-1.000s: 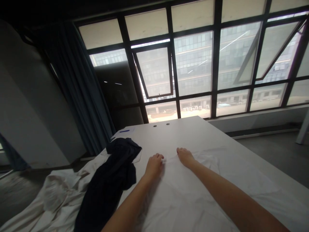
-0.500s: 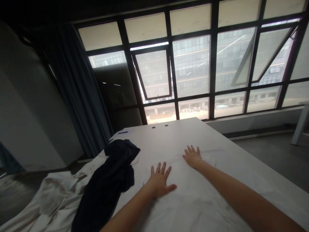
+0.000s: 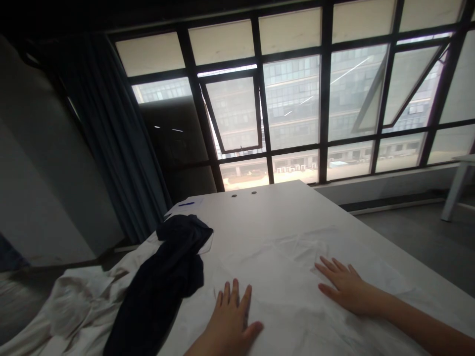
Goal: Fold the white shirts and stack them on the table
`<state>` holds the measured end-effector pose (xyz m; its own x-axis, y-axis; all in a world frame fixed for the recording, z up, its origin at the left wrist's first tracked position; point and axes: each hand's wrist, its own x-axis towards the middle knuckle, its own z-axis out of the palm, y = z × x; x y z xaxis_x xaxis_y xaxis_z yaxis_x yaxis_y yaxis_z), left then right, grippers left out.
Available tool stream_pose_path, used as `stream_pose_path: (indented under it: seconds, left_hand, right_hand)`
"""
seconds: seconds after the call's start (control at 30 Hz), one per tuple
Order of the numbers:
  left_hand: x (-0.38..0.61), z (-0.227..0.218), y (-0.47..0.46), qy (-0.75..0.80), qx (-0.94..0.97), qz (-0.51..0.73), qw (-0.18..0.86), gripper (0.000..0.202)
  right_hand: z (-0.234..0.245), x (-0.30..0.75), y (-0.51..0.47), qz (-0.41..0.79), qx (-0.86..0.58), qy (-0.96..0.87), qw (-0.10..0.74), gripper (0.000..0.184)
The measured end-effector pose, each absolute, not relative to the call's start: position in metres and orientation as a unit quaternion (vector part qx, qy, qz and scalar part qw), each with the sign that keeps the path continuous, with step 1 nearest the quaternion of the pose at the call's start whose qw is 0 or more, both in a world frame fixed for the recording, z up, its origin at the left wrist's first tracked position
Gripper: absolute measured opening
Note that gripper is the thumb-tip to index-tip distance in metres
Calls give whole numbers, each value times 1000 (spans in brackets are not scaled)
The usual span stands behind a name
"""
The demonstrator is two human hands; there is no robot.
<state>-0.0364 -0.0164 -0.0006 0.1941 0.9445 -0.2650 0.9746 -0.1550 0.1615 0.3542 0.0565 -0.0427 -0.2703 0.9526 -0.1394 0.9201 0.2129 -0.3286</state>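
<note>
"How does our white cloth [image 3: 282,267] handle?"

"Light and soft, creasing easily; we'd pinch a loose fold. It lies spread across the table [image 3: 267,207]."

"And our grip?"

"Open: our left hand [image 3: 232,316] and right hand [image 3: 347,289] rest flat on it, fingers spread, holding nothing."

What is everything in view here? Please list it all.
Table: one, white, straight ahead.
Cloth: one, white, spread over the table.
Garment: one, navy, across the cloth's left side.
Crumpled fabric: one, off-white, left of the garment.
Pen: one, blue, far end of the table.
Curtain: one, dark blue, left of the window.
Window: one, black-framed, beyond the table.
Left hand: one, flat on the cloth.
Right hand: one, flat on the cloth.
</note>
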Motion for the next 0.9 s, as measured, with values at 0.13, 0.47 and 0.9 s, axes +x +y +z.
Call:
stream_pose_path:
  seconds: [0.13,0.47,0.9]
  left_hand:
    - [-38,-3,-11,620,769,-47,149,96]
    - [-54,2,100,592,800,-23,92,92]
    - [27,-7,40,467,875,59,113,69]
  right_hand:
    - [-56,361,54,170,-603,-775,84,68]
    - [-55,331,144,94,-636,-764,43,74]
    - [-37,341,139,51,-634,-764,110,55]
